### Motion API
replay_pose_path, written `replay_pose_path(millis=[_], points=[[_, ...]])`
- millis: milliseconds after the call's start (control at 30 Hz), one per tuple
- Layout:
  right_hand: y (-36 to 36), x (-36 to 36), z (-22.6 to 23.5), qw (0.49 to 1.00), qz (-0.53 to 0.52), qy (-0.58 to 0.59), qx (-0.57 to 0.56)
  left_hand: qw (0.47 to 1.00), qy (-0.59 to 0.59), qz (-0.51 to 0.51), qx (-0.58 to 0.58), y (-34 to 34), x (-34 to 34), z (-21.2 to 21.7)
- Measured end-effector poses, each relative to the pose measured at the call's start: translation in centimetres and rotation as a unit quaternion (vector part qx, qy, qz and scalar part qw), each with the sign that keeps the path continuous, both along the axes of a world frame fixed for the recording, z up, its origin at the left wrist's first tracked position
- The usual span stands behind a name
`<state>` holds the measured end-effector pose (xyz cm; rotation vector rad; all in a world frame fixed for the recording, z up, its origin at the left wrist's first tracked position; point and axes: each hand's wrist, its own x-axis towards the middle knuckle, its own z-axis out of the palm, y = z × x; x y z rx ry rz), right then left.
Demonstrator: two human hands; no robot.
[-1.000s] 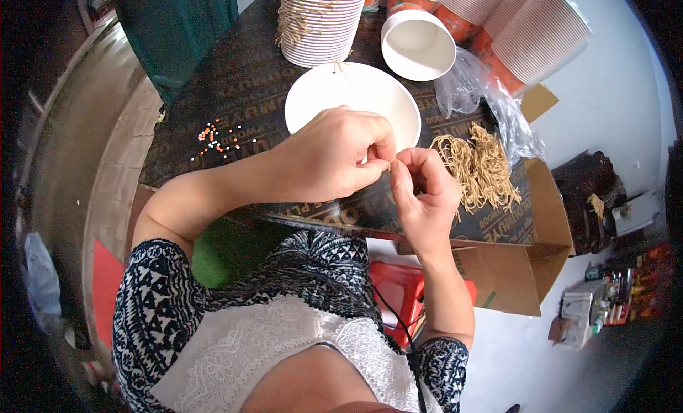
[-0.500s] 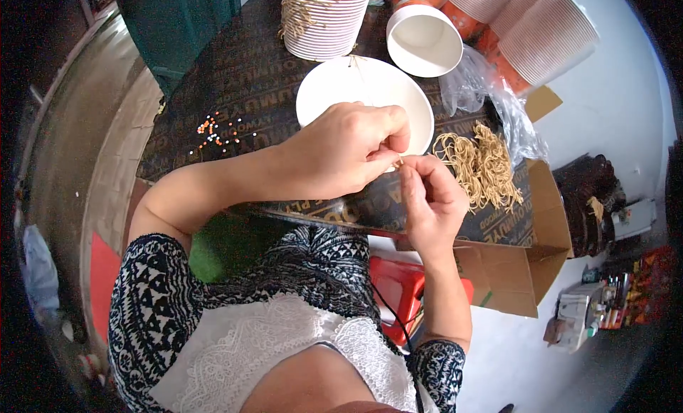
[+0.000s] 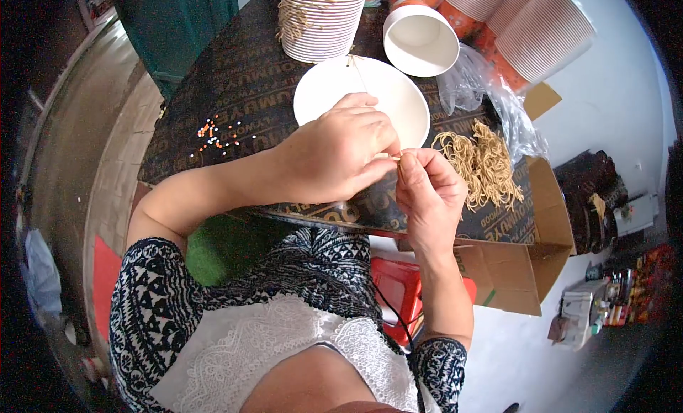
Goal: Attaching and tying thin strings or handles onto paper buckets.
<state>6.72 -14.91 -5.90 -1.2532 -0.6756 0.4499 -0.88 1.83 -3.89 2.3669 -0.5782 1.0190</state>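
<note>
A white paper bowl [image 3: 320, 86] lies on the dark table with its open side toward me. A thin tan cord [image 3: 358, 73] runs from its far rim down behind my left hand. My left hand [image 3: 345, 153] bends over the bowl's near side, its thumb and fingers pinched on a bit of tan cord [image 3: 393, 157]. Fingertip to fingertip with it, my right hand [image 3: 430, 182] pinches the same bit of cord at the bowl's near right rim. The fingers hide most of that cord. A heap of loose tan cords [image 3: 484, 167] lies right of my right hand.
At the far edge stands a tall stack of white bowls [image 3: 320, 29] with cords hanging at its left. A bowl on its side [image 3: 421, 41], more bowl stacks [image 3: 544, 36] and a clear plastic bag [image 3: 466, 78] are at right. Small coloured beads [image 3: 217, 135] lie left; a cardboard box [image 3: 509, 271] stands near right.
Both hands stay at the bowl's near rim. My left fingers have turned and loosened slightly, and my right thumb has shifted up against the forefinger. The view has moved a little.
</note>
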Motion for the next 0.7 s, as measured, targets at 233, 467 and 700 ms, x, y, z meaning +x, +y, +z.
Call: replay_pose_path(millis=[233,467,700], points=[[-0.2,1.9,-0.5,0.896,-0.154,-0.413,-0.059,0.998,0.04,0.016,0.045,0.7,-0.7,0.7],[-1.2,2.7,-0.6,0.807,-0.158,-0.558,-0.11,0.99,0.118,-0.006,0.077,3.1,-1.7,1.5],[-2.1,2.0,-0.1,0.81,-0.123,-0.568,-0.08,0.88,0.143,0.446,-0.073,6.5,-1.5,1.3]])
